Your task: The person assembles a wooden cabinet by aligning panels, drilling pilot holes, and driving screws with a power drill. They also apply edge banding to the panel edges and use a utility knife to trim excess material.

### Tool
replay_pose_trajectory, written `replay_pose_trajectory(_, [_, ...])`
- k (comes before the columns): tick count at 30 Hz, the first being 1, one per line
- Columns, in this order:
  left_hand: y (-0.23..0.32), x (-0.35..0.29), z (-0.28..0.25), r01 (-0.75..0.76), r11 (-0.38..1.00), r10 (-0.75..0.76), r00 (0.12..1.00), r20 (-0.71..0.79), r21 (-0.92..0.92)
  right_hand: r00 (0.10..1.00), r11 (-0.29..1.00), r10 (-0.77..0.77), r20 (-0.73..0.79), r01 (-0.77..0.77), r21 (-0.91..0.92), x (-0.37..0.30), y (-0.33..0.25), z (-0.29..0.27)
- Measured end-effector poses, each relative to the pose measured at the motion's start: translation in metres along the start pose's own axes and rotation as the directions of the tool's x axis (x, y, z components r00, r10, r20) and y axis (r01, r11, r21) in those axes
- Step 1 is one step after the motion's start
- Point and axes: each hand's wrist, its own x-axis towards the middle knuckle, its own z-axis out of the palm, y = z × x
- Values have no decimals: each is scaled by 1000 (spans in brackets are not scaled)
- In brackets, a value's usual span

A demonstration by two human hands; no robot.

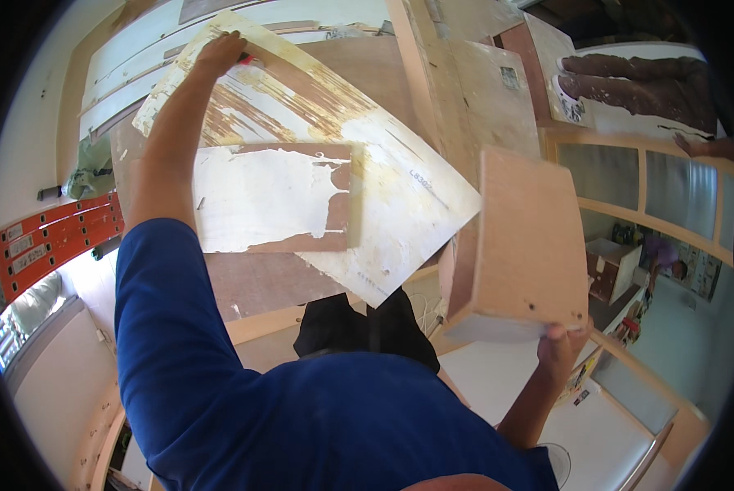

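My left hand [222, 53] reaches to the far left corner of a large white board [400, 196]. Its fingers are closed around something small, red and black, mostly hidden by the hand. Brownish-yellow streaks run across the board near it. A smaller wooden panel [340, 203], partly covered in white coating, lies across the large board. On the right, my right hand [563, 348] grips the lower near corner of an open-sided box [526, 237] of brown board, which is tilted and off the floor.
The boards rest on a brown wooden worktop [261, 282]. An orange ladder [52, 241] is at the left, beside a green plastic bag [91, 168]. Another person's legs [637, 86] show at the upper right. Framed glass panels [600, 176] stand at the right, with a wooden drawer [614, 270] beyond.
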Motion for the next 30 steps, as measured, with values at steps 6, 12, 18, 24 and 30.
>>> replay_pose_trajectory(6, [26, -49, -94, 177, 982, -169, 980, 106, -73, 963, 977, 38, 267, 20, -214, 44, -41, 68])
replay_pose_trajectory(12, [99, -214, -152, 337, 294, -471, 866, 171, -895, 782, 977, -53, 620, 169, -129, 82, -49, 146])
replay_pose_trajectory(18, [275, -419, -136, -86, -647, -586, 691, 422, -758, 461, 813, -264, 847, 579, -62, 100, -23, 220])
replay_pose_trajectory(24, [398, -469, -115, -122, -828, -521, 530, 669, -548, 216, 582, -286, 934, 813, -10, 81, 25, 312])
replay_pose_trajectory(30, [426, -438, -95, -184, -789, -589, 493, 640, -586, 99, 390, -216, 971, 921, -7, 33, 70, 343])
